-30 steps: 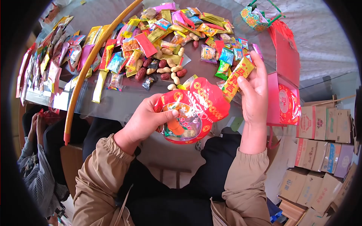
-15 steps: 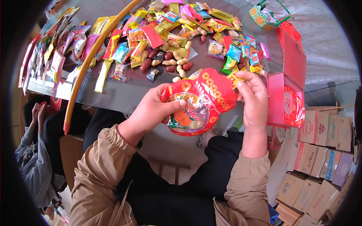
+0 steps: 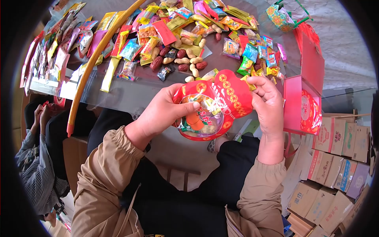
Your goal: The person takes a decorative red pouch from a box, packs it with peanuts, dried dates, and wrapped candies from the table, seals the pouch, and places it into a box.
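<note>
A red candy pouch (image 3: 233, 94) with gold coin prints and a clear window hangs over my lap. My left hand (image 3: 162, 112) grips its left side, thumb across the window; wrapped sweets show inside. At the pouch's upper right edge, my right hand (image 3: 269, 104) pinches a small yellow candy packet (image 3: 249, 84), mostly hidden by the fingers and the pouch. Just beyond, peanuts (image 3: 182, 61) and red dates (image 3: 156, 62) lie on the table among many wrapped sweets (image 3: 144, 31).
An open red box (image 3: 292, 102) holding another red pouch stands to the right. Behind it is a green-handled basket (image 3: 281, 19). A curved orange rod (image 3: 92, 61) crosses the left side. Cardboard boxes (image 3: 327, 166) stack at lower right. Another person's hands (image 3: 41, 114) show at left.
My right hand has brought the yellow packet down against the pouch's upper edge, where less of it shows. The left hand keeps its grip. The view has shifted slightly.
</note>
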Action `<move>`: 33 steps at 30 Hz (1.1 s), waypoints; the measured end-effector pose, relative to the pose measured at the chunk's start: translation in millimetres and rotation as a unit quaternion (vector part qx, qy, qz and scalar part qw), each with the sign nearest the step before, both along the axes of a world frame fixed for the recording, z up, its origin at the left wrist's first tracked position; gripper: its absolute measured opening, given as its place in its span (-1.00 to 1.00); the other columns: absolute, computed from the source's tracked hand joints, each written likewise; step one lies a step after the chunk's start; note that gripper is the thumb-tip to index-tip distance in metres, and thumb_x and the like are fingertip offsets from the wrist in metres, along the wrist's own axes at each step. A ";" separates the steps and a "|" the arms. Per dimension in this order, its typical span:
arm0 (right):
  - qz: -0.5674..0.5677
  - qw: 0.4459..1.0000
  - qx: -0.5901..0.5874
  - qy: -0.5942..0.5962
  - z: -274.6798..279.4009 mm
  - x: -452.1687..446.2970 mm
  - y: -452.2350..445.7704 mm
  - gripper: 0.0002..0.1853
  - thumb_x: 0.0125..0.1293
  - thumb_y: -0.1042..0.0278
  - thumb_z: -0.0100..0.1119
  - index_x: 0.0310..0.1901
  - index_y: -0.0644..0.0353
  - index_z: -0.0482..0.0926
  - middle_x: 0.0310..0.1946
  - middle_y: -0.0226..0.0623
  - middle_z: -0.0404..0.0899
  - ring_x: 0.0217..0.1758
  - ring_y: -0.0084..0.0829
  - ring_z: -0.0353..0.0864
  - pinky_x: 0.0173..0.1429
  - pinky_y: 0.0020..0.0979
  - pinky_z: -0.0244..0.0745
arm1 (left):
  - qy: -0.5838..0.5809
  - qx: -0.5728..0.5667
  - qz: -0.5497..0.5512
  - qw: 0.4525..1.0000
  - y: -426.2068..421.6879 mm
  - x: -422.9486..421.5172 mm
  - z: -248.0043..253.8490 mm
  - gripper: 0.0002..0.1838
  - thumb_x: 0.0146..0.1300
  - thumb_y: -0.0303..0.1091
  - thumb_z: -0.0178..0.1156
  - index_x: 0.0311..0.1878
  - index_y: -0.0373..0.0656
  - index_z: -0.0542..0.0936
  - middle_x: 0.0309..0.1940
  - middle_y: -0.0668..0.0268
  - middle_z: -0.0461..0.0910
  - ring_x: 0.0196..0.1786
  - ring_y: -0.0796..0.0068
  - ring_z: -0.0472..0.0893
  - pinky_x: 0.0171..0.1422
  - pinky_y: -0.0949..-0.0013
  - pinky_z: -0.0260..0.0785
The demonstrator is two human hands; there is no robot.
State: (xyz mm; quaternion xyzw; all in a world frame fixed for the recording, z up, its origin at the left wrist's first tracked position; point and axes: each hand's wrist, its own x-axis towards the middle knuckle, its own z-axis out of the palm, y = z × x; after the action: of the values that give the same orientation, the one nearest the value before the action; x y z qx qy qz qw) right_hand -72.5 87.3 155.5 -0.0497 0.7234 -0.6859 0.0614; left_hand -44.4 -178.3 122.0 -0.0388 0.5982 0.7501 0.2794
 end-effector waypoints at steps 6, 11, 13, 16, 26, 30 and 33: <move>0.000 0.996 0.090 0.007 6.8 -0.6 6.1 -0.80 0.52 0.36 0.12 0.00 0.25 0.66 -0.31 -0.57 0.61 -0.35 -0.83 0.41 -0.31 -0.68 0.32 | 0.014 0.002 0.015 1.000 1.7 0.7 -9.8 -0.56 0.31 -0.29 0.45 0.13 -0.29 0.54 -0.16 0.36 0.74 -0.21 0.73 0.66 -0.24 0.59 0.49; 0.008 0.995 0.094 -0.034 -1.6 -3.6 12.8 -0.80 0.51 0.34 0.15 -0.03 0.27 0.67 -0.34 -0.56 0.59 -0.36 -0.80 0.41 -0.31 -0.64 0.33 | 0.016 0.011 0.021 1.000 4.1 1.0 -12.4 -0.58 0.32 -0.31 0.44 0.13 -0.30 0.55 -0.15 0.35 0.74 -0.18 0.72 0.67 -0.19 0.58 0.51; 0.013 0.995 0.083 -0.047 -3.8 -4.7 15.6 -0.80 0.50 0.34 0.17 -0.06 0.28 0.68 -0.35 -0.56 0.57 -0.37 -0.78 0.41 -0.31 -0.63 0.34 | 0.007 -0.001 0.013 1.000 2.7 0.5 -8.7 -0.57 0.32 -0.31 0.44 0.14 -0.31 0.55 -0.13 0.34 0.74 -0.17 0.71 0.67 -0.15 0.57 0.53; 0.021 0.996 0.063 -0.064 -4.2 -4.8 20.9 -0.79 0.50 0.32 0.18 -0.12 0.31 0.69 -0.39 -0.56 0.55 -0.39 -0.75 0.40 -0.30 -0.61 0.34 | 0.002 -0.013 0.010 1.000 2.1 0.5 -4.5 -0.55 0.32 -0.31 0.44 0.17 -0.32 0.54 -0.11 0.32 0.74 -0.14 0.69 0.68 -0.12 0.55 0.54; 0.132 0.987 0.065 -0.064 -0.3 -3.6 31.7 -0.62 0.60 0.11 0.07 -0.29 0.25 0.57 -0.48 -0.59 0.35 -0.38 -0.70 0.29 -0.25 -0.56 0.23 | 0.011 0.001 0.016 1.000 2.8 1.0 -8.2 -0.51 0.31 -0.34 0.43 0.22 -0.31 0.53 -0.12 0.35 0.74 -0.19 0.73 0.67 -0.25 0.63 0.50; 0.166 0.981 0.094 -0.047 -5.6 -2.6 33.7 -0.55 0.65 0.06 -0.03 -0.35 0.25 0.47 -0.44 -0.59 0.28 -0.32 -0.68 0.24 -0.20 -0.52 0.23 | 0.017 -0.009 0.018 1.000 4.9 1.7 -1.0 -0.60 0.31 -0.29 0.45 0.11 -0.26 0.57 -0.26 0.41 0.72 -0.40 0.79 0.60 -0.47 0.62 0.41; 0.146 0.985 0.089 -0.016 -2.5 1.1 23.5 -0.52 0.66 0.02 -0.07 -0.31 0.30 0.48 -0.28 -0.46 0.43 -0.11 -0.59 0.37 0.03 -0.47 0.30 | 0.020 -0.015 0.015 1.000 6.7 1.8 -1.6 -0.59 0.31 -0.29 0.45 0.12 -0.27 0.57 -0.26 0.41 0.72 -0.41 0.79 0.59 -0.46 0.62 0.41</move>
State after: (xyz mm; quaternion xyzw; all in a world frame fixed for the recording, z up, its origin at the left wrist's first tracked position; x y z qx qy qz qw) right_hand -71.4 110.8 153.0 -0.1379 0.7657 -0.6031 0.1761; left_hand -42.7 -171.6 120.4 -0.0367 0.6141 0.7461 0.2549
